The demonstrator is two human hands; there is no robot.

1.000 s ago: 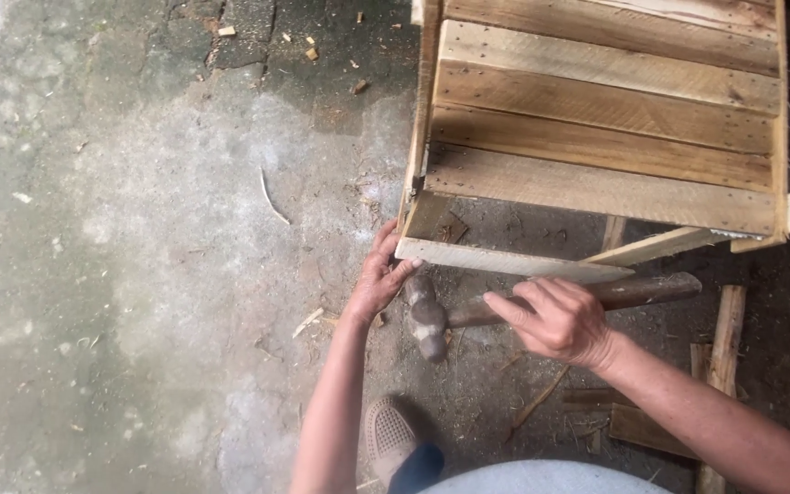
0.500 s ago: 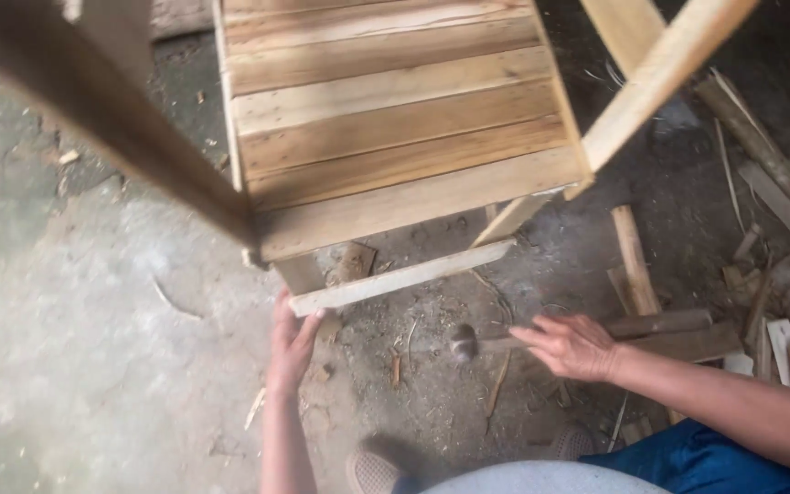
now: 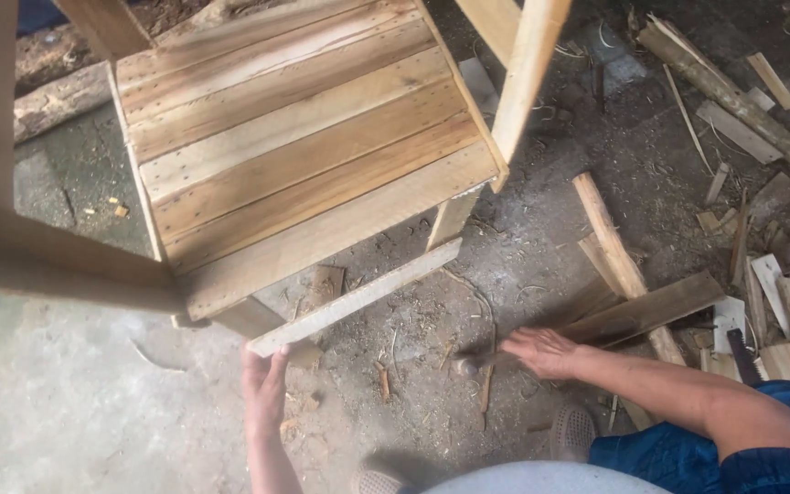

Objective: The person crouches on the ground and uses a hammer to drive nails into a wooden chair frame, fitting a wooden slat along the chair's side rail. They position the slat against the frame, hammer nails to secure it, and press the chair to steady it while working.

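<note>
Loose slat (image 3: 354, 297) steadied under the slatted wooden frame (image 3: 304, 146)
Left hand (image 3: 265, 389) pinches the slat's near-left end, fingers clamped; right hand (image 3: 541, 352) closes on a hammer (image 3: 468, 364) on the ground; slat looks light, stiff, splintery; best gripped at the ends.

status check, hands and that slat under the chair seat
Left hand holds slat end against chair frame. Right hand down at hammer on ground. Scrap wood beside right hand.
</note>
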